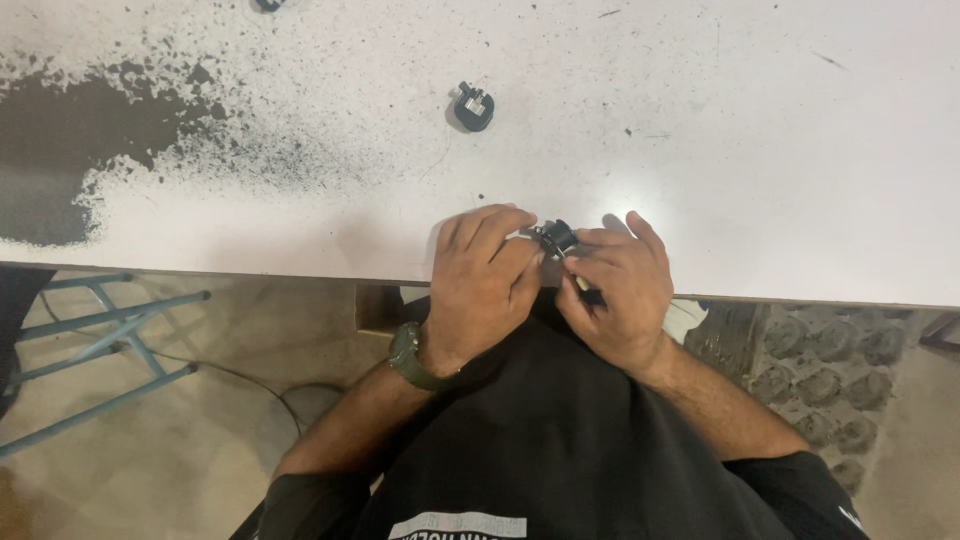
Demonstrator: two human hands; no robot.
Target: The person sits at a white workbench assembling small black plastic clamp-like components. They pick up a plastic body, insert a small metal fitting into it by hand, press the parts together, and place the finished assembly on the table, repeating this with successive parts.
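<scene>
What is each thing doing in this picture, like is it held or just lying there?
Small black and metal part: held between the fingertips of both hands, just above the table edge.
Left hand: closed on the part, wearing a green wristwatch.
Right hand: pinching the part; a thin tool seems tucked under it, unclear.
Second black and metal part: lying loose on the table, untouched.
White table: stained with black powder at the left.

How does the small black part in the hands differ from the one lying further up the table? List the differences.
The held black part is pinched between the left hand and right hand near the table edge, mostly hidden by fingers. The loose black part lies alone, untouched and fully visible. Both are small, dark and have metallic bits.
</scene>
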